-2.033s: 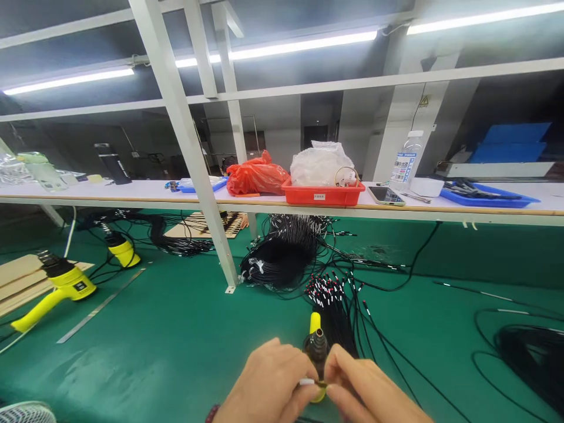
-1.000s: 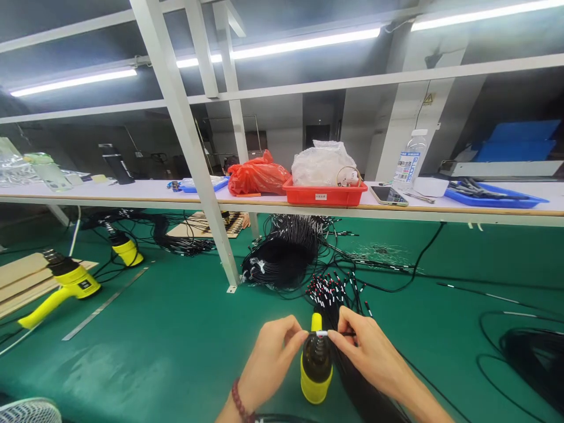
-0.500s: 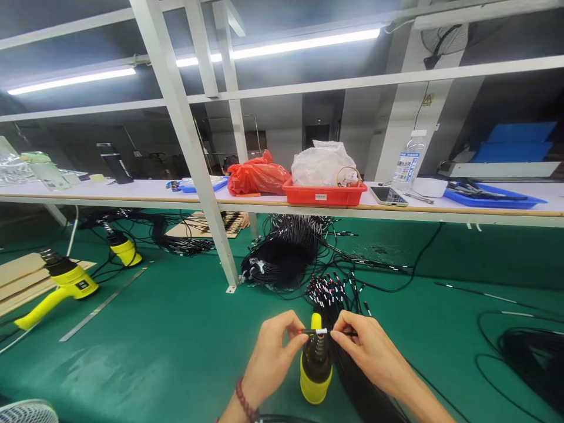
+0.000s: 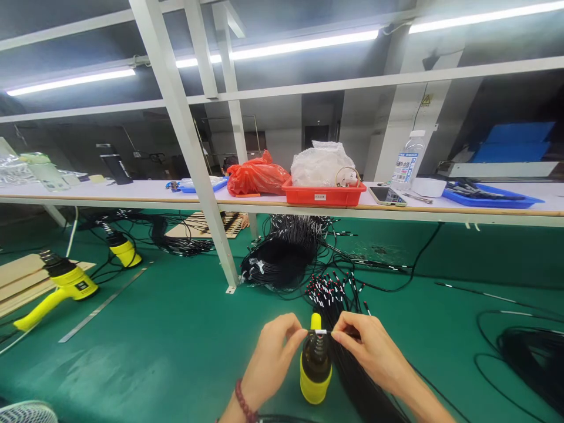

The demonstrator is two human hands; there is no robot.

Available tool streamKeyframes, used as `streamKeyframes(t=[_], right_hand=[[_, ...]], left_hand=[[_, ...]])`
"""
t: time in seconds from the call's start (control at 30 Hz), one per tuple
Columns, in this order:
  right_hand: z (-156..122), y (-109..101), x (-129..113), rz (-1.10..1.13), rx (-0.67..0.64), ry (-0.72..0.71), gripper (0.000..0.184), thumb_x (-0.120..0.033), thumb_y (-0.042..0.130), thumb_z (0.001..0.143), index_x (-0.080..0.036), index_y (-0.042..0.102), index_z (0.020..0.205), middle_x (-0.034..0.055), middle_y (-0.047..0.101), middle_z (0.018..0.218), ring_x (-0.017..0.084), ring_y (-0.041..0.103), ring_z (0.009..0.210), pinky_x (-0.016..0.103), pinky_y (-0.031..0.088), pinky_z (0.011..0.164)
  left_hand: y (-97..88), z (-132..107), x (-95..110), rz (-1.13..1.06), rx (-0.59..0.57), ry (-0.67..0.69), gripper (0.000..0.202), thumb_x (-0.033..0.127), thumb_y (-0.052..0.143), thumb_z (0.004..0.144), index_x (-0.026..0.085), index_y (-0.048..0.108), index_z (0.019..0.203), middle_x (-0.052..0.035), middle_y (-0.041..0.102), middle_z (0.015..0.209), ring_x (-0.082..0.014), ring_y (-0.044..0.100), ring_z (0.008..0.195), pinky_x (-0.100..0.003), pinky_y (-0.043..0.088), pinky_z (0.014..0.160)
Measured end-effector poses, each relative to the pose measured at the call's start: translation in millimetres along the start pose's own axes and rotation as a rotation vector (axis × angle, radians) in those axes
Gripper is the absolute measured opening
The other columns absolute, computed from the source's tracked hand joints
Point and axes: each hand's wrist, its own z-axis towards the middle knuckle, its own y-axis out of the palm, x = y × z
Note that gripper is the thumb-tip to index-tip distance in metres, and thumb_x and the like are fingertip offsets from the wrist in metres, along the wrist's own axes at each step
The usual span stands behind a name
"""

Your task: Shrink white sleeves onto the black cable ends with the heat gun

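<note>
My left hand (image 4: 275, 352) and my right hand (image 4: 368, 346) each pinch one end of a thin black wire with a white sleeve (image 4: 321, 332). They hold it level just above the nozzle of an upright yellow heat gun (image 4: 315, 367) on the green mat (image 4: 176, 346). A bundle of black wires with red and white tips (image 4: 335, 294) fans out right behind the gun and runs under my right wrist.
A large coil of black wires (image 4: 282, 258) lies by the white frame post (image 4: 207, 194). Two more yellow heat guns (image 4: 66, 288) (image 4: 123, 251) rest at the left beside a metal ruler (image 4: 101, 305). The shelf holds a red tray (image 4: 324, 192), a phone (image 4: 386, 196) and a bottle (image 4: 405, 161).
Two seconds ago my hands were low at the gun's base; they rose and now hold the sleeved wire over the nozzle. In the last half second the wire shifted slightly.
</note>
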Motion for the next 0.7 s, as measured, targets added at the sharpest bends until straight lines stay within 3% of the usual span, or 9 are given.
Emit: streamKeyframes(t=[0.17,0.37,0.57,0.7], right_hand=[[1.7,2.0,-0.4,0.038,0.008,0.006,0.018,-0.025,0.055,0.085,-0.019,0.057,0.068,-0.0020,0.058,0.064,0.015,0.051,0.062,0.024,0.034,0.058],[-0.4,-0.8,1.3,-0.030,-0.018,0.032,0.031,-0.034,0.049,0.092,-0.019,0.063,0.069,-0.0009,0.061,0.063,0.016,0.052,0.062,0.025,0.032,0.057],[1.1,1.6,2.3,0.020,0.026,-0.014,0.023,-0.030,0.053,0.089,-0.019,0.057,0.068,-0.0019,0.059,0.065,0.015,0.051,0.063,0.024,0.034,0.057],[-0.5,1.2,3.4,-0.015,0.001,0.018,0.028,-0.033,0.052,0.091,-0.019,0.059,0.067,-0.0023,0.058,0.062,0.015,0.050,0.061,0.024,0.032,0.056]], left_hand=[[-0.8,0.7,0.5,-0.097,0.037,0.056,0.014,0.029,0.050,0.093,0.020,0.055,0.084,0.0009,0.059,0.085,-0.0172,0.052,0.081,-0.027,0.037,0.076],[4.8,0.9,-2.2,0.048,0.020,-0.013,0.039,0.040,0.036,0.099,0.020,0.048,0.067,0.0004,0.055,0.070,-0.0192,0.049,0.073,-0.030,0.035,0.073],[4.5,1.4,-0.3,-0.056,0.041,0.049,0.017,0.032,0.045,0.096,0.022,0.053,0.086,-0.0004,0.059,0.088,-0.0186,0.052,0.085,-0.029,0.038,0.079],[5.4,-0.1,-0.8,0.001,0.031,0.036,0.025,0.035,0.040,0.097,0.022,0.049,0.077,0.0007,0.056,0.079,-0.0189,0.051,0.081,-0.033,0.037,0.088]])
